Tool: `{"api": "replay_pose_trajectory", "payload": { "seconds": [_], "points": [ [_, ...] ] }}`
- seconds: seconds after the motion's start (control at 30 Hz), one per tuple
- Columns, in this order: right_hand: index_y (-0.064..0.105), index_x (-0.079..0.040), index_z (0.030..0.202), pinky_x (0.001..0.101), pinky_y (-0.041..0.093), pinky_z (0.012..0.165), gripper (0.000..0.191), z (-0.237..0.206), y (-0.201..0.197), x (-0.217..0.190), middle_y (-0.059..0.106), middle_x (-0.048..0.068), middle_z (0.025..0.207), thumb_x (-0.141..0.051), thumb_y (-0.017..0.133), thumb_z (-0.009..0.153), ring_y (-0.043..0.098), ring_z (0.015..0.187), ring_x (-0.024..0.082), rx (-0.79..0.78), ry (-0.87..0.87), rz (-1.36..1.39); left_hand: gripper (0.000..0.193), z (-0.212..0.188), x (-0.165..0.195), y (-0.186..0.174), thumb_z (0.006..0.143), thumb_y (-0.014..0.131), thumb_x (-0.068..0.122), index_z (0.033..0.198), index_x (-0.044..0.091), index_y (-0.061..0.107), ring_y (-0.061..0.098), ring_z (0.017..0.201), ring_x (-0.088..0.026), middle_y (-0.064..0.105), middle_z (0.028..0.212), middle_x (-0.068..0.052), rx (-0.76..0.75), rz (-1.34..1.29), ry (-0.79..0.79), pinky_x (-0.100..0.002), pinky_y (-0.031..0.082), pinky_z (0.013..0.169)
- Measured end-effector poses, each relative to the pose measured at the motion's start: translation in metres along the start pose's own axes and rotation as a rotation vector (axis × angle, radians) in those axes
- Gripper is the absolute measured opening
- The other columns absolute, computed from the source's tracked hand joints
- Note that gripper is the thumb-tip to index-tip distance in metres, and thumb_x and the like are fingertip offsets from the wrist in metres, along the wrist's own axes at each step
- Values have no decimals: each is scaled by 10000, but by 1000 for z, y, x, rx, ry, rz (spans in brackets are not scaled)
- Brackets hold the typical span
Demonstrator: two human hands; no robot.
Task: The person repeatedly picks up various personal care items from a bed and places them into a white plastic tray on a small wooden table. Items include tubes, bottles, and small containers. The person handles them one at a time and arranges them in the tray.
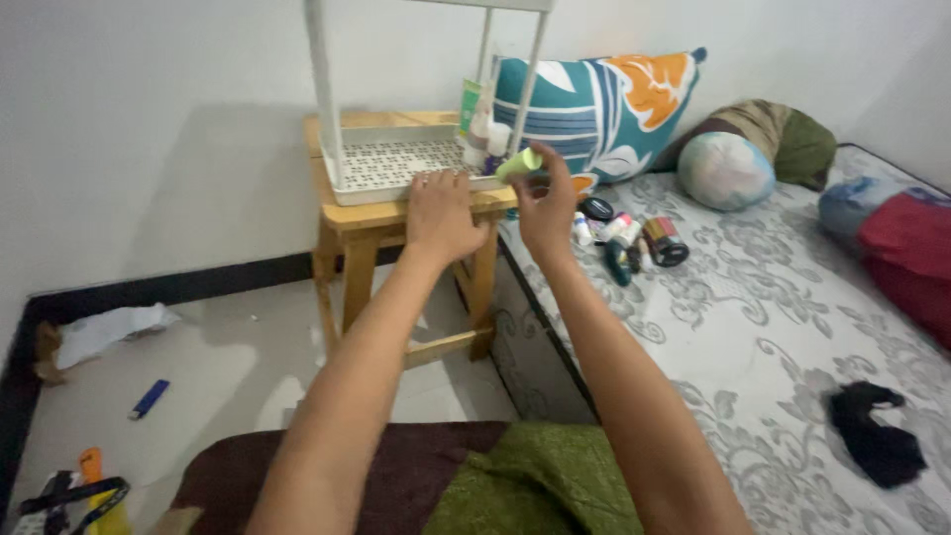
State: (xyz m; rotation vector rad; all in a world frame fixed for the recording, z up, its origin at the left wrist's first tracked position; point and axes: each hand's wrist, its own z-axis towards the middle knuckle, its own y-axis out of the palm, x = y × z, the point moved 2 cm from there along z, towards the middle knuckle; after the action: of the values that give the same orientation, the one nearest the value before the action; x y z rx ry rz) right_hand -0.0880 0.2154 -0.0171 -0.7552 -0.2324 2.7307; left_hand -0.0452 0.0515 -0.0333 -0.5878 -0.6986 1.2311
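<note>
My right hand (547,203) holds a small light-green tube (519,163) by its end, just in front of a white perforated rack (388,163). My left hand (442,210) rests flat on the front edge of that rack, fingers spread. The rack stands on a small wooden stool (359,226) beside the bed. A few bottles and a green pack (482,124) stand at the rack's right corner, just behind the tube.
Several small cosmetic containers (626,238) lie on the grey patterned mattress (753,327). A patterned pillow (604,99), a round cushion (725,168) and red bedding (906,258) sit further right. Black cloth (877,436) lies near. A blue lighter (149,398) lies on the floor.
</note>
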Motion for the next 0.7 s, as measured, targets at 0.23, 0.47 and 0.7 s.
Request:
{"api": "replay_pose_trajectory", "payload": {
  "seconds": [0.23,0.47,0.7],
  "points": [
    [615,-131,1331,343,523,649,511,26,31,-24,739,82,1091,-115,801,855,635,676,220,-91,72,-181,861,6,-16,-9,669,776,411,1336,-85,550,612,1101,-313,678,1094,-183,95,-98,13,-431,381,1062],
    [664,-176,1244,417,547,747,360,14,57,-14,739,104,998,-228,777,906,721,909,323,-73,34,-358,857,-1,-15,-9,679,785,366,1415,17,522,552,1211,-301,623,1215,-147,4,-90,-29,-437,342,1130],
    [682,-200,1274,439,539,754,370,9,55,-17,616,121,1170,-219,761,913,671,1022,337,-41,23,-432,970,-5,-10,-9,677,806,415,1504,67,437,472,1264,-318,543,1302,-139,-13,-13,-20,-490,265,1173]
  ]
}}
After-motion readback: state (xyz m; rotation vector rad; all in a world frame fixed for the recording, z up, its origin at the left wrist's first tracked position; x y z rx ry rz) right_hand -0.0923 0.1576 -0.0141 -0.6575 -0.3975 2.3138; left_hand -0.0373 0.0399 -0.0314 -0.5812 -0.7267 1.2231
